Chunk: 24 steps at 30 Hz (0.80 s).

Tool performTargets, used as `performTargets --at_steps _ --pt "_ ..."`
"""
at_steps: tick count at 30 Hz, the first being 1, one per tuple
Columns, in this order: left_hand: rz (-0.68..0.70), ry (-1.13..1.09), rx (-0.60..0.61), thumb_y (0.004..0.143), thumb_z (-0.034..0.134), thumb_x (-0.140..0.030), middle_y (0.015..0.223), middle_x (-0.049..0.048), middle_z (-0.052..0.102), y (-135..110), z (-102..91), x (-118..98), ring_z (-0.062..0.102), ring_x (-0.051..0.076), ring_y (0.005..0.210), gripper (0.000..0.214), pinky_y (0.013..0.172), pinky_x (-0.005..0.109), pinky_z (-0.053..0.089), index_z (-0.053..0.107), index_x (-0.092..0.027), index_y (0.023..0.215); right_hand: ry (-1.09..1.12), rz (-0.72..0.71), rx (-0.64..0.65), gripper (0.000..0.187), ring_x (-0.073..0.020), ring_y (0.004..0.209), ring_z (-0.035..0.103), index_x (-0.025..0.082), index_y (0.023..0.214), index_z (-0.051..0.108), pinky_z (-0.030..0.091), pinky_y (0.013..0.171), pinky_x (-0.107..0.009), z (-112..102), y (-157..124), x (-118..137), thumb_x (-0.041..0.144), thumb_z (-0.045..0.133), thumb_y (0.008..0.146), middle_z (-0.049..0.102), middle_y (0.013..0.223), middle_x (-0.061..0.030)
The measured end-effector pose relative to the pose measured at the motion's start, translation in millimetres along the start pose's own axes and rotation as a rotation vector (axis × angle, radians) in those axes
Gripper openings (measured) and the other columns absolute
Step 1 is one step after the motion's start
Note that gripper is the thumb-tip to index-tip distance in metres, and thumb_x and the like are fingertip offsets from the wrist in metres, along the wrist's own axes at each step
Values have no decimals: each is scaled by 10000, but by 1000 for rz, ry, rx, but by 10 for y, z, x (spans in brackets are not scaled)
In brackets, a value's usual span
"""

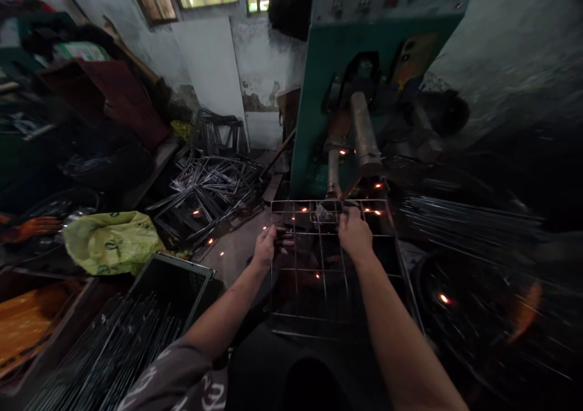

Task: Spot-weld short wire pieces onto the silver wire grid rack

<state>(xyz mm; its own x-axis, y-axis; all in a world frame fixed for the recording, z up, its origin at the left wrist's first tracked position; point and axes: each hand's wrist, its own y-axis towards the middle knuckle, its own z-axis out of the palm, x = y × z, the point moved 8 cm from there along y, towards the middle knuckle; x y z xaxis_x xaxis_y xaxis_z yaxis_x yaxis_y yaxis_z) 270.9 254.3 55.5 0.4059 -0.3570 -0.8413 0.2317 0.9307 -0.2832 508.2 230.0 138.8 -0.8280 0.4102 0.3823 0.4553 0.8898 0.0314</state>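
Note:
A wire grid frame (319,289) lies flat in front of me under the metal arms of a green welding machine (346,95). My left hand (265,247) is closed on the grid's left edge. My right hand (354,234) is closed on the wires near the far edge, just below the machine's electrode arm (364,138). Orange sparks (377,186) fly around the far edge of the grid.
A pile of finished wire frames (204,192) lies on the floor at left. A yellow-green plastic bag (112,241) sits beside it. Bundles of straight metal rods (109,356) lie at lower left, more rods (469,217) at right. A dark crate (173,283) stands near my left arm.

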Motion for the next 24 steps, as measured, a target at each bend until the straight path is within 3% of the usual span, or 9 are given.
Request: performTargets --at_steps 4,6,8,11,13,19,24 --pt "9 3 -2 670 670 -621 848 164 704 -22 21 -1 698 251 654 569 382 201 443 579 -104 888 48 -30 -41 513 -305 926 590 68 1353 331 403 789 -378 4 -134 121 403 388 969 620 997 -172" --pt "15 3 -22 667 670 -622 853 163 701 -43 19 9 696 253 650 572 376 206 441 579 -103 890 26 -20 -107 723 -339 1030 544 76 1384 284 363 891 -463 28 -229 196 560 499 891 583 1098 -199" --pt "25 3 -48 665 672 -617 860 156 699 -66 14 19 695 251 643 571 370 207 438 577 -104 898 10 0 -170 817 -366 1123 477 71 1337 339 310 945 -513 70 -323 270 627 595 796 513 1199 -244" --pt "30 6 -61 661 671 -616 867 150 699 -89 22 32 694 247 637 570 369 206 441 572 -109 900 19 -5 -262 687 -376 1200 400 70 1194 463 282 966 -516 122 -421 376 602 620 788 355 1333 -317" --pt "23 14 -59 659 665 -624 873 151 702 -95 30 40 695 244 643 572 374 203 446 566 -116 902 34 2 -304 552 -374 1196 401 92 1105 538 278 964 -517 144 -444 404 559 608 819 278 1382 -318" --pt "19 13 -62 674 649 -637 845 145 700 -102 24 61 695 242 648 575 388 208 455 574 -114 901 162 0 -369 223 -324 1241 361 198 914 681 234 1007 -523 157 -430 393 395 600 849 228 1443 -158" --pt "20 -9 -72 656 671 -638 851 131 692 -103 13 57 690 234 627 581 392 214 456 578 -111 884 146 -27 -361 191 -335 1241 347 189 888 687 249 998 -521 143 -447 431 354 603 840 193 1445 -162"
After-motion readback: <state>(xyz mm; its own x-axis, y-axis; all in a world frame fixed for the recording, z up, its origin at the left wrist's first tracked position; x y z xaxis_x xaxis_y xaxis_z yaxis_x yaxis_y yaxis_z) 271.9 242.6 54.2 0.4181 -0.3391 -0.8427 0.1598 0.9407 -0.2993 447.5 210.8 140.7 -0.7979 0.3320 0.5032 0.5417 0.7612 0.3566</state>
